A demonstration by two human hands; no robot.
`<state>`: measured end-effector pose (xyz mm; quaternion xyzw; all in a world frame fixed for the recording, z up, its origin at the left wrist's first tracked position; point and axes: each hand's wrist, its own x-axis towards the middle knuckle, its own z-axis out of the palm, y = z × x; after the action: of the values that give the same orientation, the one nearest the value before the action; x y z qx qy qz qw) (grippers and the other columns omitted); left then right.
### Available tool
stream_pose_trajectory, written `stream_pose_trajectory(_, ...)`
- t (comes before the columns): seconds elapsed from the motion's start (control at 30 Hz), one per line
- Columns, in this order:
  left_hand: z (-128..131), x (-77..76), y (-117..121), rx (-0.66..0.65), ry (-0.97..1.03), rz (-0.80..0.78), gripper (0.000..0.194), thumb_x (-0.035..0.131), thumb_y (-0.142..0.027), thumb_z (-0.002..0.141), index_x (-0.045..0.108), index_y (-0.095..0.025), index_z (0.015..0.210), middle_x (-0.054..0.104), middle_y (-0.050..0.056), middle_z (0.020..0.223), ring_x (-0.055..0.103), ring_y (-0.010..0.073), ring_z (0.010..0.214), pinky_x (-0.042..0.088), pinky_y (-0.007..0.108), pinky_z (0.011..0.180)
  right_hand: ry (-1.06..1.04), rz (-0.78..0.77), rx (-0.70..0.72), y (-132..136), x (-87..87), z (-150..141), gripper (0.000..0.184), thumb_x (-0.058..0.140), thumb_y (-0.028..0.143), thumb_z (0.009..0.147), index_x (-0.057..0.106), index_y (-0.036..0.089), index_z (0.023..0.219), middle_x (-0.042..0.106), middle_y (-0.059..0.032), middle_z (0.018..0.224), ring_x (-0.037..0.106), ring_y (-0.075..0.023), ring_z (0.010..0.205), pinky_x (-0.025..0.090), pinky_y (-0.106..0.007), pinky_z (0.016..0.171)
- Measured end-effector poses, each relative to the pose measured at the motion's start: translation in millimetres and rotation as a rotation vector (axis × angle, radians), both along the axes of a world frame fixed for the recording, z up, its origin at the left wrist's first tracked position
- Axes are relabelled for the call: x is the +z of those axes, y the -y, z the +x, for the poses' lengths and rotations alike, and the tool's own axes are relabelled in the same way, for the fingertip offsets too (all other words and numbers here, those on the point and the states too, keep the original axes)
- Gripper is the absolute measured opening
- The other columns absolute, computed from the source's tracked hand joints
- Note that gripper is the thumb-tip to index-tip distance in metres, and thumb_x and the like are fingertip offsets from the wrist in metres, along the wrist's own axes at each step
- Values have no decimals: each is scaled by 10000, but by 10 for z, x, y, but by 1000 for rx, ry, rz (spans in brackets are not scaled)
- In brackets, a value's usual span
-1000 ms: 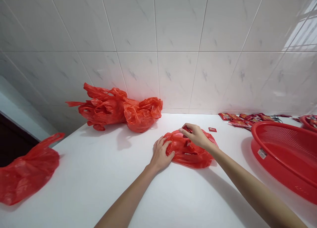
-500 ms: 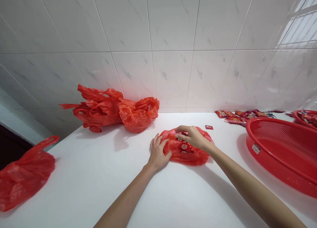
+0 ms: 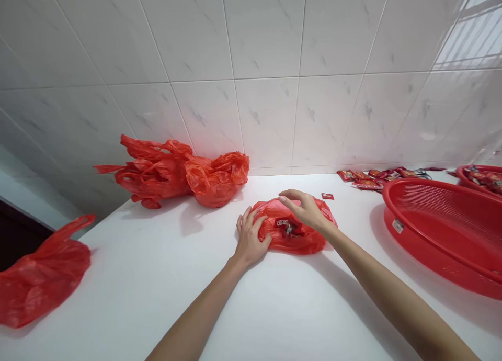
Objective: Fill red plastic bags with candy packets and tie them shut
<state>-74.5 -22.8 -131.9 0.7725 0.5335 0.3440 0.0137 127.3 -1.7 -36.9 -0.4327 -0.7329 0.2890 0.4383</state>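
A red plastic bag (image 3: 314, 239) lies with its mouth up on the white table. Through the opening show red and dark small packets (image 3: 289, 227). At the bag's left side rests my left hand (image 3: 251, 240), fingers spread and touching the rim. Over the back of the mouth hovers my right hand (image 3: 308, 210), its fingers stretched and apart from the thumb, with nothing visible in it. A small flat red packet (image 3: 327, 196) lies on the table just behind the bag to the right.
Two bunched red bags (image 3: 157, 175) (image 3: 219, 180) stand against the tiled wall. Another red bag (image 3: 47, 277) is at the left edge. On the right are a large red plastic basket (image 3: 439, 251), several red packets (image 3: 364, 179) behind it, and a second red basket (image 3: 463, 180) holding packets.
My right hand held a dark red packet over the bag a second ago; it has let go and its fingers are spread. My left hand stays on the bag. The view has shifted slightly.
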Motion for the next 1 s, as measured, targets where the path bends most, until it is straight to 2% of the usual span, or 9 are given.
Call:
stream_pose_trajectory(0.1, 21, -5, 31, -14, -3, 58, 408, 627, -231, 784, 657, -205, 1190, 551, 149, 1447, 359, 394, 1446, 268, 672, 1155, 25, 36, 9, 6, -52, 30, 254, 551, 403, 956, 700, 207, 1018, 748, -74, 1076, 682, -230, 1024, 529, -383, 902)
stream_pose_trajectory(0.27, 22, 34, 58, -83, -19, 183, 337, 569, -165, 824, 665, -198, 1145, 598, 149, 1394, 422, 368, 1408, 264, 666, 1151, 92, 78, 13, 102, -211, 256, 190, 564, 314, 902, 704, 208, 976, 755, -76, 988, 704, -234, 906, 568, -382, 801)
stream_pose_trajectory(0.37, 49, 55, 80, -269, -33, 227, 316, 521, -113, 843, 692, -193, 1096, 680, 120, 1271, 562, 300, 1278, 368, 570, 1125, 141, 77, 17, 215, -342, 380, 152, 591, 297, 863, 702, 214, 928, 754, -70, 947, 702, -238, 852, 564, -385, 772)
stream_pose_trajectory(0.47, 116, 41, 114, -428, -59, 170, 327, 516, -84, 827, 724, -202, 1051, 733, 91, 1154, 656, 257, 1111, 456, 511, 1057, 165, 65, 1, 335, -499, 428, 152, 585, 296, 848, 702, 210, 893, 746, -67, 891, 675, -228, 777, 539, -360, 711)
stream_pose_trajectory(0.57, 175, 17, 130, -420, -43, 116, 363, 529, -63, 799, 739, -209, 1057, 733, 92, 1172, 676, 258, 1066, 480, 519, 1029, 188, 13, -74, 422, -650, 425, 207, 549, 331, 859, 705, 195, 867, 721, -57, 785, 610, -202, 658, 479, -326, 625)
stream_pose_trajectory(0.67, 183, 20, 124, -406, 28, 110, 297, 548, -81, 814, 751, -196, 998, 754, 91, 1115, 693, 253, 1021, 526, 483, 964, 227, -62, -93, 462, -737, 416, 267, 512, 374, 888, 707, 191, 882, 671, -33, 677, 551, -187, 587, 413, -305, 576)
stream_pose_trajectory(0.77, 158, 51, 130, -383, 133, 74, 204, 556, -169, 889, 748, -187, 954, 775, 79, 986, 708, 226, 931, 550, 427, 902, 276, -95, -85, 477, -744, 411, 270, 502, 379, 899, 698, 193, 887, 634, -17, 637, 532, -181, 567, 373, -299, 572)
stream_pose_trajectory(0.87, 135, 75, 158, -344, 217, 44, 242, 502, -247, 959, 739, -198, 946, 776, 55, 889, 708, 195, 837, 557, 375, 839, 353, -119, -105, 492, -716, 403, 229, 536, 360, 884, 691, 199, 930, 642, -17, 674, 546, -187, 595, 359, -295, 579)
stream_pose_trajectory(1.0, 140, 89, 140, -253, 255, 33, 250, 483, -289, 972, 718, -204, 979, 774, 56, 932, 716, 202, 860, 566, 368, 823, 422, -156, -129, 515, -680, 378, 249, 574, 320, 869, 690, 199, 1052, 650, -14, 708, 560, -191, 624, 345, -286, 582)
